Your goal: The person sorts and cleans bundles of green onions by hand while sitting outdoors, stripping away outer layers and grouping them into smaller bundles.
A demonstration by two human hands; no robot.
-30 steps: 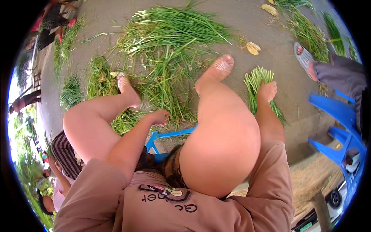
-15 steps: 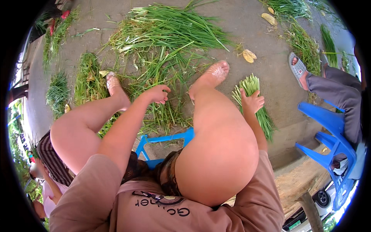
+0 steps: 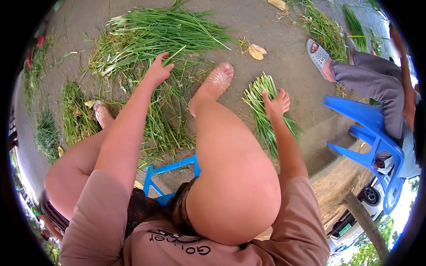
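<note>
My left hand point(image 3: 159, 72) reaches over the near edge of a large heap of long green grass-like stalks point(image 3: 166, 31). Its index finger and thumb are apart, and one pale stalk end lies close to the fingertips; no grip on it shows. My right hand point(image 3: 277, 104) is at a neat bundle of green stalks point(image 3: 262, 91) with pale ends. That hand looks open, its fingers spread at the bundle's right side, though its palm is hidden. Loose stalks and trimmings point(image 3: 166, 119) lie between my feet.
A blue plastic stool point(image 3: 171, 166) is under me. Smaller grass heaps point(image 3: 75, 111) lie at left. To the right, a person in grey trousers point(image 3: 370, 73) and grey clogs sits near a blue plastic chair point(image 3: 361, 115). A dry yellow leaf point(image 3: 257, 52) lies ahead.
My left hand has moved forward from above the loose trimmings to the large heap, its fingers spreading. My right hand stays at the bundle. The whole view has shifted.
</note>
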